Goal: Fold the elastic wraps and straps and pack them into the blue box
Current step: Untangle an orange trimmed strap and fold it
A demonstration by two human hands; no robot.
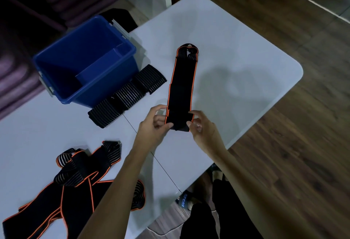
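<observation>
- I have both hands on the near end of the orange-edged black wrap (pixel 180 87), which lies stretched out flat on the white table (pixel 236 53), its far looped end pointing away from me.
- My left hand (pixel 154 123) pinches the near left corner, thumb on top; my right hand (pixel 200 125) pinches the near right corner. Both are grasping the wrap, neither released.
- The blue box (pixel 85 64) stands open to the left, well apart from this wrap, and looks empty from here.
- To fold well, I judge I should lift both corners evenly and carry the near end toward the looped end, keeping the orange edges lined up so the fold lands square.
- I would press the crease flat before folding again; elastic likely springs back if let go too soon.
- Three striped black wraps (pixel 126 96) already sit folded just beside the box, not yet packed; I should keep my fold about their width so it fits alongside.
- The tangled pile of orange-edged straps (pixel 75 178) near my left forearm remains to be done, so the task is at an early stage.
</observation>
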